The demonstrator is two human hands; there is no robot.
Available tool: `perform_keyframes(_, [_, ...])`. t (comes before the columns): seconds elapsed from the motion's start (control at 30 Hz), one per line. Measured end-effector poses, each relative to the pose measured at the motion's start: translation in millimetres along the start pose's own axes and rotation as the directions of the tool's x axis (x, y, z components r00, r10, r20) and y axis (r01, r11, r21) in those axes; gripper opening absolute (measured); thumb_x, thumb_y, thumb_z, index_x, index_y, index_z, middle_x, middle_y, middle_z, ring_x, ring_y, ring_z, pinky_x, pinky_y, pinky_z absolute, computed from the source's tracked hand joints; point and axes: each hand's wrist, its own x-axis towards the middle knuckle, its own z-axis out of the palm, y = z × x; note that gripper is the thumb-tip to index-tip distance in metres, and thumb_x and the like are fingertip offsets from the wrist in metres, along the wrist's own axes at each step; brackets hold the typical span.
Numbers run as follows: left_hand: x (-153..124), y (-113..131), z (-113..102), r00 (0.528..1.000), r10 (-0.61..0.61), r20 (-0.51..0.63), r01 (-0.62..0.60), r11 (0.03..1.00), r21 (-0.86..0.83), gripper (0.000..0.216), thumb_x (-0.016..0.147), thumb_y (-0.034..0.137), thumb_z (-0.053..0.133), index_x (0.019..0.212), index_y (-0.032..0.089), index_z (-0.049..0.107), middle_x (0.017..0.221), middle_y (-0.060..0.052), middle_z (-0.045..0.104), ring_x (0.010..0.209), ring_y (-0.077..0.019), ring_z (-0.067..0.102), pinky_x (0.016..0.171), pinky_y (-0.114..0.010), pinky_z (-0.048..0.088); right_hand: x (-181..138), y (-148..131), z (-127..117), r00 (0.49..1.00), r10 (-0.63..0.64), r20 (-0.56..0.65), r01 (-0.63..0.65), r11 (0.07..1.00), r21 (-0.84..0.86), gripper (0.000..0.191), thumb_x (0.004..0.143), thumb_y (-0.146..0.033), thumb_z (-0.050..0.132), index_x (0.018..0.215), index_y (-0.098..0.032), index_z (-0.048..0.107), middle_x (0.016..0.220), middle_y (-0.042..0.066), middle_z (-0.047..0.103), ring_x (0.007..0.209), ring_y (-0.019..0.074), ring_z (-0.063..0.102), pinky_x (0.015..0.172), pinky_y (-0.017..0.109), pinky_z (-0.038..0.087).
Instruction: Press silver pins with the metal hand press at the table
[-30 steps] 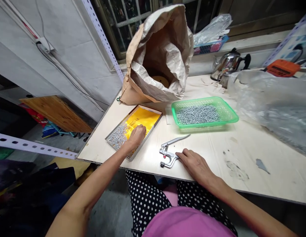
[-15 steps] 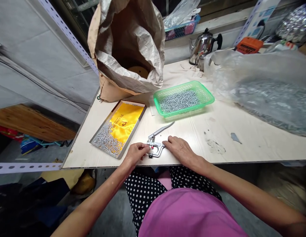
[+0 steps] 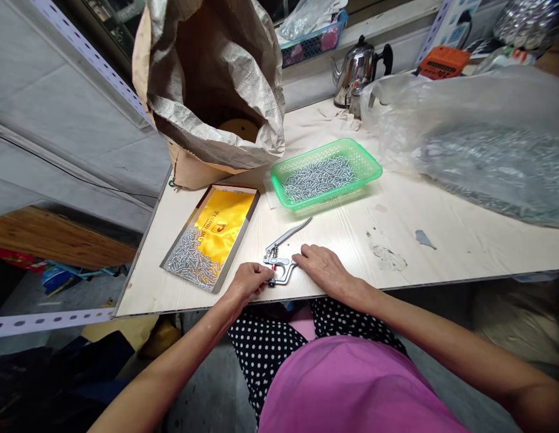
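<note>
A pair of snap pliers lies near the table's front edge, its long upper handle swung away and a coil spring showing. My left hand is at the jaw end, thumb and fingers pinched beside a small red part; whatever they pinch is too small to make out. My right hand has its fingertips closed on the tip of the curved lower handle. Left of the pliers, a shallow box with a yellow lining holds many small silvery metal pieces.
A green basket of similar metal pieces stands beyond the pliers. Behind the box rises a large open paper sack. To the right lies a bulky clear plastic bag; a metal kettle and an orange box are at the back.
The view has shifted slightly, so things sit a little further left and mostly higher. My left fingers are closer around the jaw by the red part. My right hand keeps its hold.
</note>
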Motion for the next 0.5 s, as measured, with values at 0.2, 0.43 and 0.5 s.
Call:
perform_keyframes(0.2, [0.2,10.3,-4.7,0.992,-0.064,0.105,0.058,0.997,0.053,0.021,0.073,0.027,0.066,0.059,0.016,0.055,0.042,0.005,0.048,0.04,-0.0075,0.041,0.043,-0.02,0.03,0.8,-0.6,1.2,1.0,-0.001,-0.026,0.001,1.0,0.006,0.017,0.093,-0.011,0.047,0.1,-0.018,0.061,0.097,0.008,0.059,0.083,0.0204,0.053,0.064,0.032,0.031])
perform_keyframes(0.43, [3.7,11.3,-7.8,0.976,-0.109,0.187,0.091,0.99,0.104,0.022,0.071,0.027,0.069,0.059,0.015,0.056,0.044,0.004,0.051,0.039,-0.0075,0.042,0.044,-0.02,0.032,-0.5,-2.5,-4.5,1.0,-0.004,-0.011,0.004,1.0,0.024,0.019,0.093,-0.01,0.046,0.097,-0.018,0.062,0.095,0.008,0.06,0.082,0.0195,0.053,0.063,0.031,0.029])
perform_keyframes(0.5, [3.4,11.0,-7.0,0.977,-0.112,0.184,0.094,0.99,0.1,0.022,0.072,0.026,0.069,0.059,0.015,0.055,0.043,0.004,0.051,0.039,-0.0073,0.041,0.043,-0.02,0.031,-0.9,-2.4,-4.3,1.0,-0.004,-0.013,0.004,0.999,0.035,0.019,0.092,-0.01,0.047,0.098,-0.018,0.062,0.095,0.008,0.06,0.082,0.0195,0.052,0.063,0.031,0.03])
